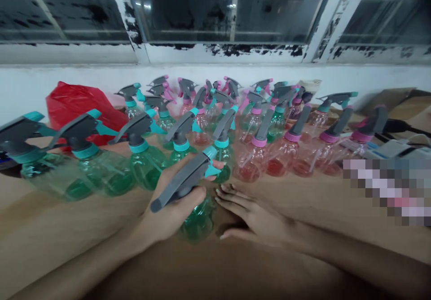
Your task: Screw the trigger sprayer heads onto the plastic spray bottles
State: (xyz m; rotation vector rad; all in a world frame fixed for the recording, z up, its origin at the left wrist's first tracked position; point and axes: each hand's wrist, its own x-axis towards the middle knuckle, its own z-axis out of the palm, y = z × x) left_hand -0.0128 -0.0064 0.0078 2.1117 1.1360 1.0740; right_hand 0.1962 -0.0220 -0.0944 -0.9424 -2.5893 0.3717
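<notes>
My left hand point(168, 205) is wrapped round the neck of a green spray bottle point(197, 221) with a grey and turquoise trigger head, standing at the near side of the table. The hand hides its collar. My right hand point(256, 214) lies beside it, palm down on the table, fingers stretched and holding nothing. Just beyond both hands runs a row of spray bottles: green ones with turquoise collars, such as this green bottle point(148, 165), on the left, and pink ones with pink collars, such as this pink bottle point(249, 165), on the right.
Several more spray bottles point(202, 127) crowd behind the front row. A red plastic bag point(79, 104) sits at the back left, brown cardboard point(387, 100) at the back right. Behind the table point(303, 201) rise a white wall point(84, 73) and windows. A pixelated patch covers the right edge.
</notes>
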